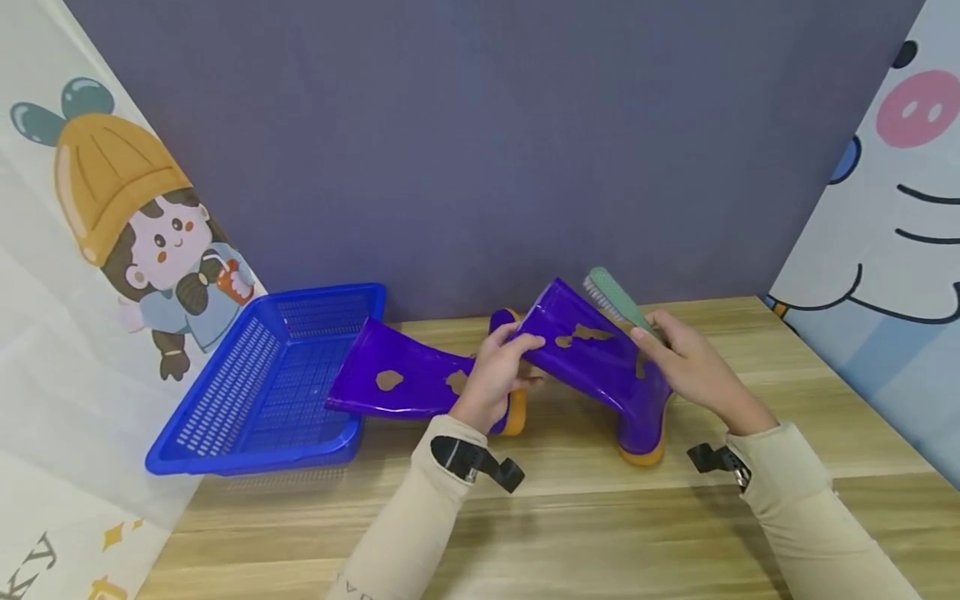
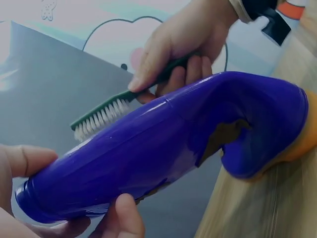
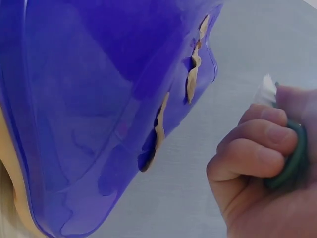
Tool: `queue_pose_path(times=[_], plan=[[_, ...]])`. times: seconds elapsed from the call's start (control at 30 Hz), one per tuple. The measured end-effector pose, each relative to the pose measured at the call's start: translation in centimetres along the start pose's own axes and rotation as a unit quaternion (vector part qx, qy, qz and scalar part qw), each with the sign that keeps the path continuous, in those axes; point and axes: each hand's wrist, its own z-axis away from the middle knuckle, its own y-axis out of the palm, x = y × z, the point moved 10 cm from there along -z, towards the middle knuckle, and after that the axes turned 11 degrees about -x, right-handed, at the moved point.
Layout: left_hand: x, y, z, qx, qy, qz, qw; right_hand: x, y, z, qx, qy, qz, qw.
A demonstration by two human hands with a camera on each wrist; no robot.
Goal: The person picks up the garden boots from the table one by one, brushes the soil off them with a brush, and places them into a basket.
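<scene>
The left hand [image 1: 491, 375] is gripping the top of a purple boot [image 1: 600, 367], tilting it with its sole on the tabletop [image 1: 600, 533]. The right hand [image 1: 693, 367] is curling round a green brush [image 1: 617, 298], bristles lying against the boot's far side. Left of the hands, a second boot [image 1: 405, 382] is lying beside a blue basket [image 1: 247, 400].

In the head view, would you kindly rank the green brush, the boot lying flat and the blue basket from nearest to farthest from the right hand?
1. Green brush: in the right hand's grip, over the tilted boot.
2. Boot lying flat: further left, beyond the left hand.
3. Blue basket: far left, at the table's edge.
</scene>
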Motion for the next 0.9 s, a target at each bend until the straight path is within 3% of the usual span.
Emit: queue_pose_path(times=[0.43,0.9], plan=[[0.3,-1.0,-0.6,-0.020,0.021,-0.081,0.9963,0.4,0.5,0.2,0.015,-0.021,0.025,0.999],[0.2,-1.2,-1.1,-0.001,0.050,-0.112,0.9924,0.9,1.4,0.2,0.027,-0.050,0.043,0.997]])
